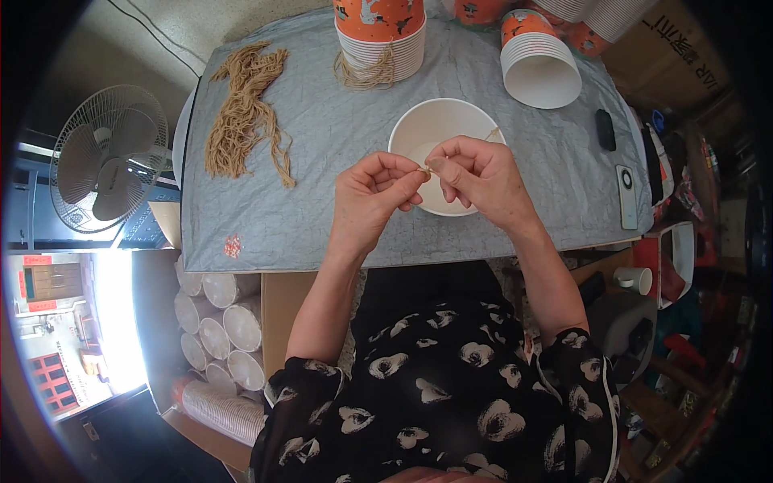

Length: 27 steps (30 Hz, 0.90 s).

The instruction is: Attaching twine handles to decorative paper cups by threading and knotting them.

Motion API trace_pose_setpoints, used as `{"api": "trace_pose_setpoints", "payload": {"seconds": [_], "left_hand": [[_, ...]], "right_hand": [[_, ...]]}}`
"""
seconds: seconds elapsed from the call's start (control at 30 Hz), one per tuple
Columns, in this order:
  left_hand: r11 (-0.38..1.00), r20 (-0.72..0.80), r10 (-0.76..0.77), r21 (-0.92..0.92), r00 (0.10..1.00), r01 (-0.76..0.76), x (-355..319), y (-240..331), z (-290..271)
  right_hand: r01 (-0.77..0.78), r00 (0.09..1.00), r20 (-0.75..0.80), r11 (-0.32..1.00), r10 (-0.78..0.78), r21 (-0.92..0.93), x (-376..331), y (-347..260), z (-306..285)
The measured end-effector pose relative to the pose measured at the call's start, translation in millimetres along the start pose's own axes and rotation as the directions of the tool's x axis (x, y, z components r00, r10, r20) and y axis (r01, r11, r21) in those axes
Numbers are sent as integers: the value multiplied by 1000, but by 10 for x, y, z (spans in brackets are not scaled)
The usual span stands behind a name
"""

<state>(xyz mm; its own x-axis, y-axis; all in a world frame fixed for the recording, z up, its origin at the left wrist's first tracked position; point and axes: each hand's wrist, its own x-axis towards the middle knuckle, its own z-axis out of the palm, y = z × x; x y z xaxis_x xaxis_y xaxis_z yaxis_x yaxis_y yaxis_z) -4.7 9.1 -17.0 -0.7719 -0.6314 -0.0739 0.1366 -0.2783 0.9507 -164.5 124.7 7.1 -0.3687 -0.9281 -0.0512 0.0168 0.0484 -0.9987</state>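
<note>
Head view: the person's left hand (370,191) and right hand (485,181) are meeting over a round, open, white paper bucket (439,122), thumbs and forefingers pinching a thin tan cord (426,170) above its opening. The bucket is standing on a table under a wrinkled grey sheet (314,217). Loose tan strings (244,113) are lying to the left; stacked orange-and-white paper buckets (381,40) are standing beyond, near the far edge.
</note>
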Motion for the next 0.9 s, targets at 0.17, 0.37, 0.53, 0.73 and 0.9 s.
{"api": "trace_pose_setpoints", "payload": {"seconds": [0.17, 0.37, 0.53, 0.73, 0.9], "left_hand": [[999, -5, 22, 50, 1000, -22, -10, 12, 36], [999, 12, 24, 32, 1000, -24, -14, 5, 28], [999, 5, 27, 17, 1000, -27, -3, -11, 20], [998, 11, 39, 53, 999, -39, -17, -7, 44], [996, 9, 37, 78, 999, -38, -14, 3, 59]], "right_hand": [[36, 999, -22, 997, -38, -69, -4, -6, 33], [-25, 998, -57, 999, 26, 32, 1, 66, 22], [-53, 997, -59, 998, 55, 44, 9, 80, -14], [-75, 997, -13, 997, 75, -18, 14, 4, -38], [6, 1000, -15, 996, -8, -84, -10, 16, -8]]}}
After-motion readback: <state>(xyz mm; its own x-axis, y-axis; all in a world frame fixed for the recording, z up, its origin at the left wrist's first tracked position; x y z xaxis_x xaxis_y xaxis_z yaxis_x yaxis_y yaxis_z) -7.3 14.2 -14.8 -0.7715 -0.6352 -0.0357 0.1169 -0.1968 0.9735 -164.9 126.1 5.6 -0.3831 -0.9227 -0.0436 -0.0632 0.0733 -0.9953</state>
